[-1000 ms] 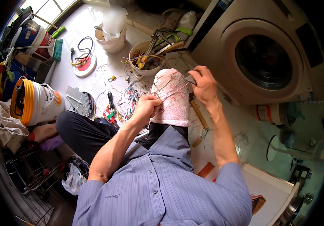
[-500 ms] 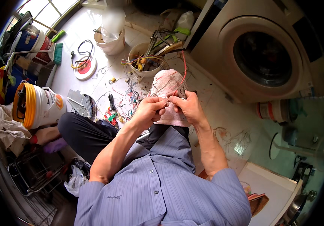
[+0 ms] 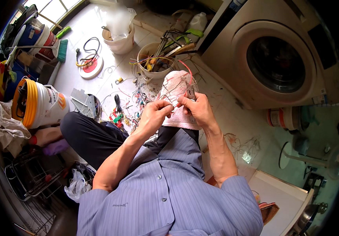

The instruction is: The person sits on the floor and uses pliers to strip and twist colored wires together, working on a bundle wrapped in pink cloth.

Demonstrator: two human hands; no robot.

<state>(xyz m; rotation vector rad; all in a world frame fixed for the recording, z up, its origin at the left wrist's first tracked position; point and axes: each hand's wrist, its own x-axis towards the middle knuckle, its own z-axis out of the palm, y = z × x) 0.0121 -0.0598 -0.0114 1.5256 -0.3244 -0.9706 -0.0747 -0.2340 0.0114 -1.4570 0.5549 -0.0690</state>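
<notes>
Wire [image 3: 191,72], red and thin, curves up from your right hand [image 3: 197,109] above the pink towel [image 3: 179,80] draped over your knee; your right thumb and finger press together on it, a metal tool [image 3: 191,93] tucked in the same hand; your left hand [image 3: 153,114] is pinched closed just beside, though I cannot tell on what; this strand looks unfinished, being in your fingers and not laid down, while a tangle of loose wires [image 3: 138,101] lies unsorted on the floor to your left; how much is done does not show; the pale tiled floor [image 3: 226,112] also bears wire scraps [image 3: 242,147]; beyond your knee stands a tool bucket [image 3: 153,74], with a washing machine [image 3: 236,82] to the right.
</notes>
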